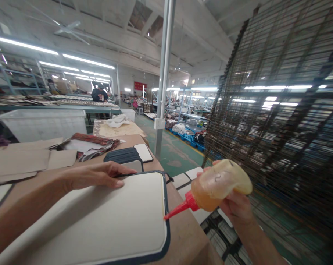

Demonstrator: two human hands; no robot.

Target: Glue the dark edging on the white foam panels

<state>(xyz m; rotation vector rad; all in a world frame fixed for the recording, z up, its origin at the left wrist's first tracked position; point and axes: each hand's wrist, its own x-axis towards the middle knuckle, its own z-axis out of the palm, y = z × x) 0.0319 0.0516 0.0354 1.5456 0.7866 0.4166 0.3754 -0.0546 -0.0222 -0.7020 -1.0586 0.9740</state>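
Observation:
A large white panel (128, 217) with rounded corners and a dark blue edge lies before me on the brown-covered table. My left hand (100, 175) grips its far edge, the thumb on the white face and the fingers over the rim. In my right hand (235, 202) is a squeeze bottle (216, 184) of amber liquid, tilted downward. Its red nozzle tip meets the panel's right border, where a thin yellowish line of glue runs along the seam above the tip. My right fingers wrap around the bottle, partly hidden behind it.
Beyond the panel sit a stack of dark-edged pieces (124, 156) and a smaller white panel (143, 152). Beige sheets (17, 162) and patterned fabric (93, 145) lie left. A metal post (162, 73) rises past the table; a tall wire rack (274, 99) stands right. A person (99, 94) works far off.

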